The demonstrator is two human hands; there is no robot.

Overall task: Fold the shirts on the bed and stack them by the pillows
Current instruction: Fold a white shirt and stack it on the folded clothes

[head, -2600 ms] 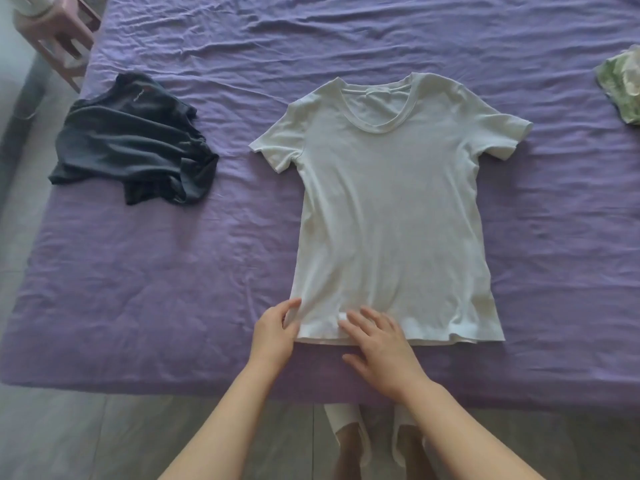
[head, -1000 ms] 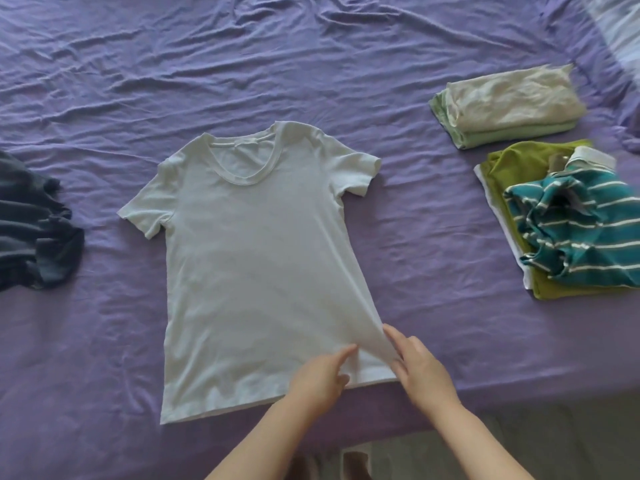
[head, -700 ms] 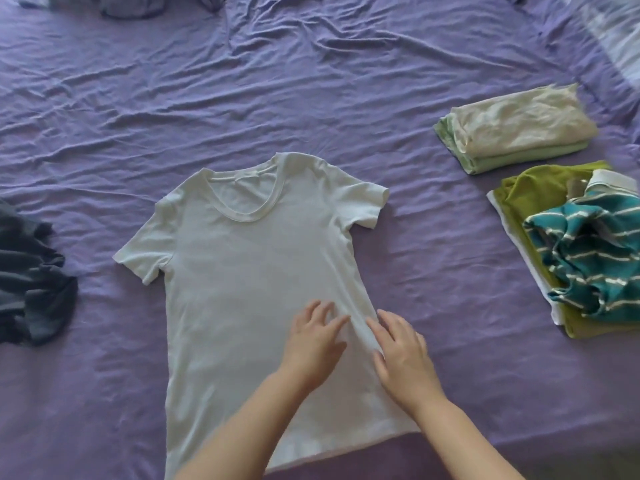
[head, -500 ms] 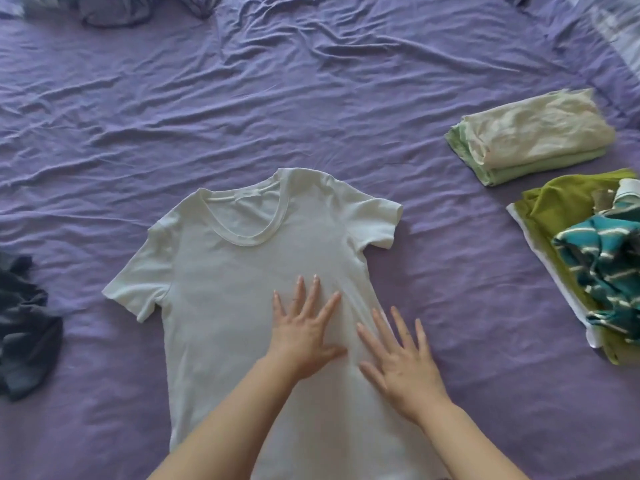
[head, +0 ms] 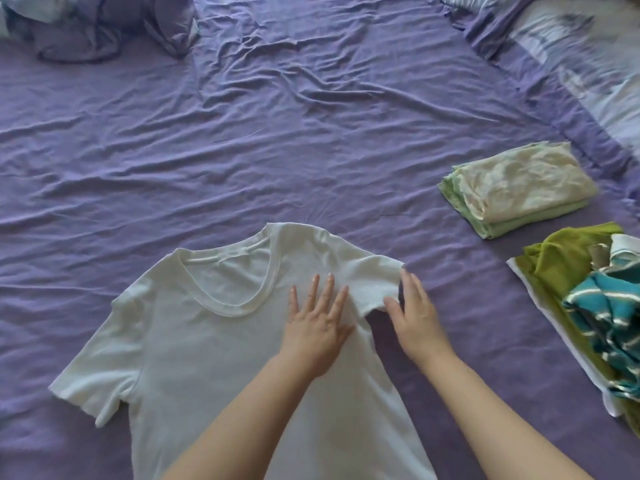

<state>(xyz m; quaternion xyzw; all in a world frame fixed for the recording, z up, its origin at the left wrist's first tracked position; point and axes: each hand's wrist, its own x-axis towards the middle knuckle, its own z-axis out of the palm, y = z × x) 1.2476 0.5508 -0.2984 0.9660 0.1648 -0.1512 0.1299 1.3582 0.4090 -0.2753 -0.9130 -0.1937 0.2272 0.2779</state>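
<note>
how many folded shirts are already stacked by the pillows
2, as far as shows: a cream shirt lying on a light green shirt in one pile at right, near the pillow. More may be hidden between them.

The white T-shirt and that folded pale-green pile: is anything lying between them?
No. In the head view, only bare purple sheet separates the white T-shirt from the folded pale-green pile.
</note>
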